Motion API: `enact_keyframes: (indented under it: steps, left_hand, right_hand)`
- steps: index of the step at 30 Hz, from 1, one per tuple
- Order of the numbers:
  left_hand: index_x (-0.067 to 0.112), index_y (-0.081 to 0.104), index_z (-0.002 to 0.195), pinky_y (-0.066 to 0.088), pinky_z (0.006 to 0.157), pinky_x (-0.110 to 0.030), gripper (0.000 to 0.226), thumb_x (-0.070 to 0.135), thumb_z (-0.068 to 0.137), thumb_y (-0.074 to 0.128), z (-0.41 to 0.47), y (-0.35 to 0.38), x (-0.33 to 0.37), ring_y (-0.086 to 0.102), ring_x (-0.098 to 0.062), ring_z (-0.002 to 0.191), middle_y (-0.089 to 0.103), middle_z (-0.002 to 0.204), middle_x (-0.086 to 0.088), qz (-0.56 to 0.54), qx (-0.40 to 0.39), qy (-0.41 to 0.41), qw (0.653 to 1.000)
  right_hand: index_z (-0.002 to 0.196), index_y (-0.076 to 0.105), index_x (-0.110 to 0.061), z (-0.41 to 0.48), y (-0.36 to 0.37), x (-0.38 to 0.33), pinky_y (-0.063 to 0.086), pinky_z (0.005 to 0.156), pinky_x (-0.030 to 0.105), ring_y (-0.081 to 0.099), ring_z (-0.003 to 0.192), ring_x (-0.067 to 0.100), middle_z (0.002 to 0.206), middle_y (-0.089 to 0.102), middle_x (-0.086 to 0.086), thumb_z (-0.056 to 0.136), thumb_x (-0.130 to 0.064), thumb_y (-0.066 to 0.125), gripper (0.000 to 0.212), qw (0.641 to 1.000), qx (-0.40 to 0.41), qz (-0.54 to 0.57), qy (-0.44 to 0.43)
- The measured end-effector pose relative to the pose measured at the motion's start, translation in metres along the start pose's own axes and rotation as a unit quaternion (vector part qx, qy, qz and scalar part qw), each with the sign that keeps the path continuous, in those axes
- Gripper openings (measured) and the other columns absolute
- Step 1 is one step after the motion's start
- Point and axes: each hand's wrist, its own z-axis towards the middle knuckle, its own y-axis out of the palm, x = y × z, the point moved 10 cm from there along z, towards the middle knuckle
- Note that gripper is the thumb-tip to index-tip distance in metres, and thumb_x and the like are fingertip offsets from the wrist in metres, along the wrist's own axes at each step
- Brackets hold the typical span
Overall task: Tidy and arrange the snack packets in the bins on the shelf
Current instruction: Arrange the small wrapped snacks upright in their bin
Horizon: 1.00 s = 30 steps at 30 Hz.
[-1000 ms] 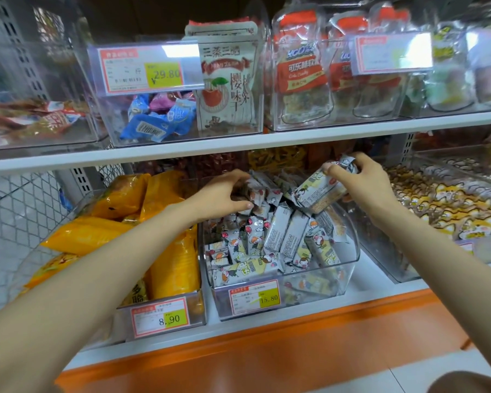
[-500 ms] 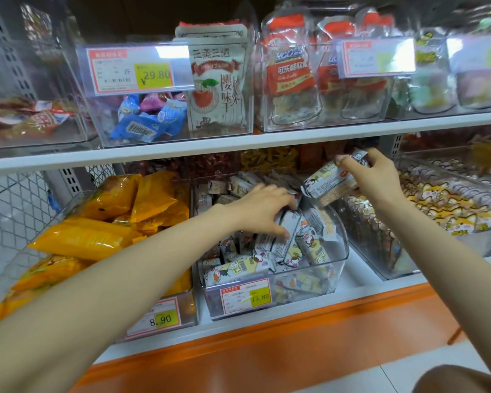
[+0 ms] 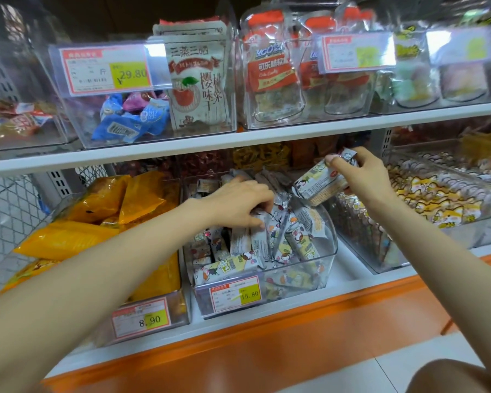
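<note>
A clear plastic bin (image 3: 328,268) with a 15.80 price tag sits in the middle of the lower shelf, full of small white cartoon-printed snack packets (image 3: 284,248). My left hand (image 3: 238,202) reaches into the bin from the left, palm down, fingers curled onto the packets near its middle. My right hand (image 3: 363,180) hovers above the bin's back right corner, holding a small stack of the same white packets (image 3: 318,184) tilted on their side.
Orange snack bags (image 3: 97,214) fill the bin to the left, tagged 8.90. A bin of yellow cartoon packets (image 3: 437,199) stands to the right. The upper shelf (image 3: 238,143) overhangs the bins and carries more clear bins of pouches. An orange ledge (image 3: 267,344) runs along the front.
My left hand has moved from the bin's back left toward its middle right and pressed down onto the packets. My right hand keeps its stack raised near the back right corner.
</note>
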Motion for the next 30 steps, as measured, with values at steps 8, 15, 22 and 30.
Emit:
enact_keyframes:
  steps: [8,15,22,30]
  left_hand:
    - [0.030,0.052,0.120,0.025,0.091,-0.029,0.043,0.050,0.083,0.059,-0.030,0.012,-0.017,0.044,-0.012,0.111,0.055,0.111,0.006,0.040,-0.086,-0.011,0.995]
    - [0.024,0.055,0.120,0.044,0.085,-0.038,0.039,0.047,0.089,0.052,-0.038,0.005,-0.036,0.051,-0.021,0.101,0.058,0.102,-0.002,0.044,-0.175,-0.077,0.981]
    - [0.026,0.060,0.109,0.040,0.079,-0.031,0.024,0.024,0.085,0.060,-0.032,-0.003,-0.040,0.052,-0.018,0.093,0.056,0.102,-0.002,-0.038,-0.224,-0.122,0.966]
    - [0.033,0.059,0.120,0.029,0.100,-0.037,0.037,0.051,0.088,0.051,-0.031,0.022,-0.021,0.035,-0.016,0.115,0.039,0.107,0.004,0.132,-0.253,-0.046,0.957]
  right_hand:
    - [0.097,0.058,-0.017,-0.004,0.002,-0.003,0.048,0.069,0.035,0.060,0.081,0.021,0.091,0.065,0.005,0.083,-0.041,0.065,0.028,1.000,-0.008,0.000,-0.004]
    - [0.097,0.059,-0.015,-0.004,0.000,-0.003,0.045,0.062,0.028,0.059,0.075,0.016,0.086,0.064,0.001,0.084,-0.039,0.065,0.029,1.000,-0.005,0.007,-0.006]
    - [0.098,0.060,-0.018,-0.003,-0.005,0.000,0.045,0.064,0.028,0.059,0.079,0.018,0.090,0.064,0.002,0.083,-0.039,0.066,0.027,1.000,-0.002,0.022,-0.003]
    - [0.094,0.059,-0.019,-0.002,-0.007,0.000,0.046,0.062,0.029,0.060,0.077,0.017,0.083,0.063,-0.003,0.083,-0.039,0.066,0.024,1.000,-0.007,0.028,-0.009]
